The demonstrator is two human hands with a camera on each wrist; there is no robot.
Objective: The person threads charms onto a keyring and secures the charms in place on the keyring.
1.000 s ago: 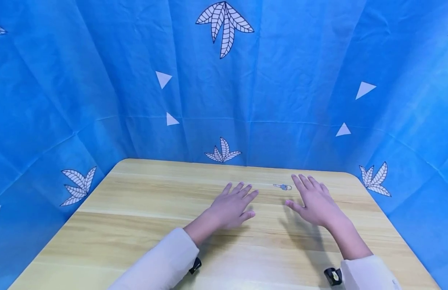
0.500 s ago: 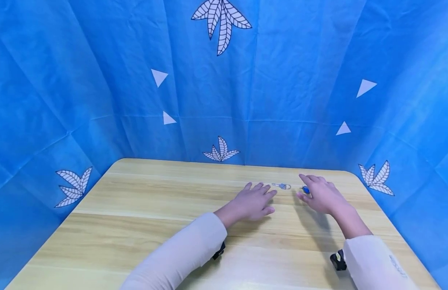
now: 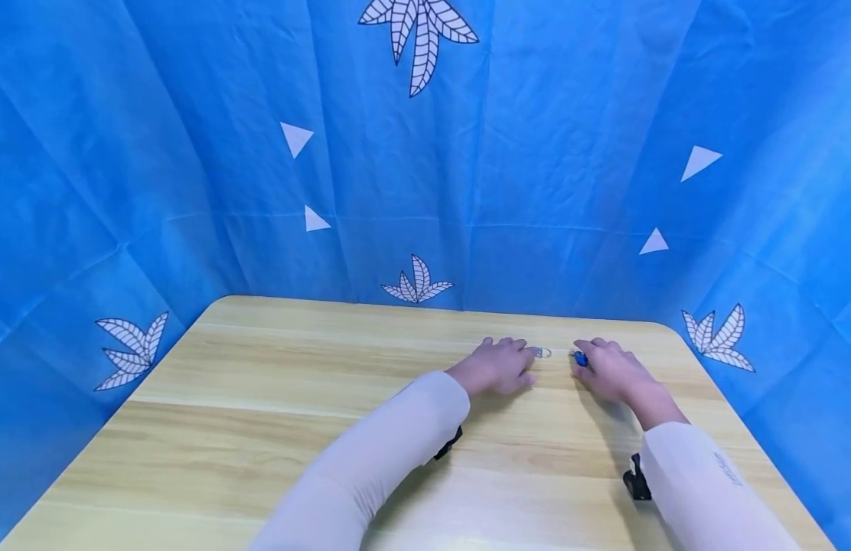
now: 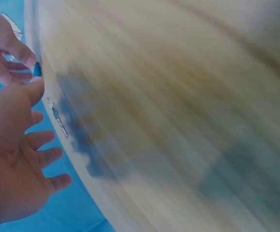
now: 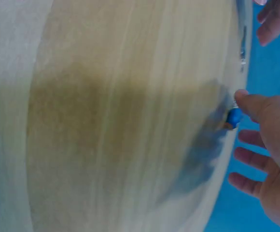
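Key [image 3: 539, 353] lies between the hands [image 3: 500, 366] [image 3: 610, 372], blue object [image 3: 580, 359] by the right

readable text: none | right sleeve [image 3: 697, 490]: small lettering [image 3: 728, 469], too faint and small to read

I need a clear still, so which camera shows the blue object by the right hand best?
The right wrist view: the blue object looks largest there, its rounded side visible. The head view shows it small, against the right hand; the left wrist view, only a dark blue patch near that hand.
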